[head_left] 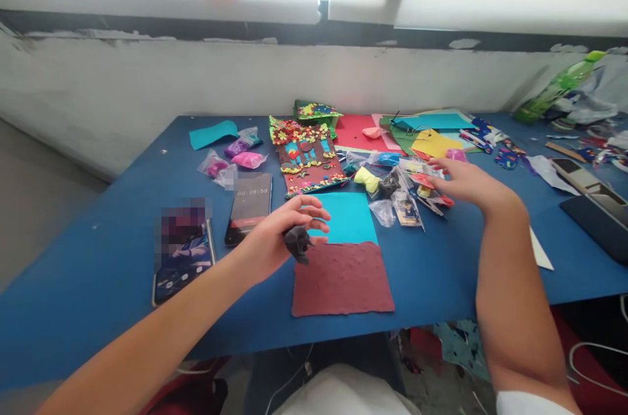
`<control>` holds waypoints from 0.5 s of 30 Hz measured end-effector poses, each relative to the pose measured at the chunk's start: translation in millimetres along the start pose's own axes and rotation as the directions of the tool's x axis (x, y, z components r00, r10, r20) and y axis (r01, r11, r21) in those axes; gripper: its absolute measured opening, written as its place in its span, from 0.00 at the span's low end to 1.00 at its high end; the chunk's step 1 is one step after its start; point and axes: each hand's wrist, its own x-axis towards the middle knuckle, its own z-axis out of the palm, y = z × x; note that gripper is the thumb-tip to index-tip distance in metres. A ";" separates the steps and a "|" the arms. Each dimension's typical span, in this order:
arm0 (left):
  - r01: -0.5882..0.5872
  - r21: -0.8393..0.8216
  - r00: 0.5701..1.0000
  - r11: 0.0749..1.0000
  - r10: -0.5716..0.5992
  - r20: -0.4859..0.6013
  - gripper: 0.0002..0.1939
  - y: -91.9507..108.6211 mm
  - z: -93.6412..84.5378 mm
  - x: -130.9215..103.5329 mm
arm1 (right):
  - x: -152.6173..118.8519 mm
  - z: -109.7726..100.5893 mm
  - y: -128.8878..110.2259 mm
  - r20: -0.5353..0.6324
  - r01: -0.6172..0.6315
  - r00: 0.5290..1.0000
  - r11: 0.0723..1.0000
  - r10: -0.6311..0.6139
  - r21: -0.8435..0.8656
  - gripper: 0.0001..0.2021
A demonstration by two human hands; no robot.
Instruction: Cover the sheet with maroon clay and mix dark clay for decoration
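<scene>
My left hand [282, 235] holds a lump of black modelling clay [297, 243] by the thumb, its fingers loosely curled. Below it is a blue sheet [346, 215] whose near half is covered by a flattened maroon clay layer [343, 281]. Over on the right, my right hand [464, 182] has its fingers spread above small packets, close to some orange-red clay [422, 180]; its fingertips partly hide what is beneath. Beside these lie a yellow clay piece [367, 179], a dark clay packet [390, 184] and a small picture packet [407, 207].
A decorated clay panel [314, 160] rests behind the blue sheet. Two phones, one showing a timer [250, 205] and another [184, 264], lie left. Pink clay bags [248, 160], coloured papers [434, 122], a green bottle [559, 88] and a dark case [596, 225] surround the work area.
</scene>
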 end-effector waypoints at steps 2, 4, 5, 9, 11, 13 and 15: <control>0.001 0.060 0.999 0.998 -0.003 0.033 0.12 -0.6 -0.6 0.5 | -2.1 4.7 -10.4 -0.016 0.012 1.000 0.999 -0.012 -0.036 0.22; 0.004 0.137 0.996 0.991 -0.016 0.084 0.13 -1.3 -0.8 -0.4 | -3.2 7.0 -16.8 -0.047 -0.009 0.999 0.997 0.005 -0.077 0.16; 0.014 0.177 0.993 0.984 -0.034 0.111 0.15 -1.8 -0.6 -1.3 | -3.6 6.6 -18.3 -0.071 -0.027 0.997 0.995 0.021 -0.093 0.15; -0.046 0.477 0.997 0.878 0.011 0.077 0.18 -6.5 1.5 -5.8 | -9.4 -2.1 -19.7 -0.273 -0.101 0.959 0.993 0.081 -0.063 0.18; -0.205 0.649 0.968 0.733 0.249 0.024 0.12 -9.5 3.3 -7.3 | -17.5 -2.9 -26.5 -0.438 -0.020 0.897 0.994 0.064 0.105 0.16; -0.312 0.739 0.907 0.597 0.419 0.044 0.10 -11.6 4.9 -8.1 | -30.9 4.2 -42.4 -0.575 0.194 0.818 0.941 0.000 0.276 0.12; -0.341 0.765 0.893 0.546 0.443 0.081 0.12 -12.8 5.7 -8.4 | -49.6 18.9 -65.5 -0.676 0.452 0.720 0.844 -0.155 0.288 0.10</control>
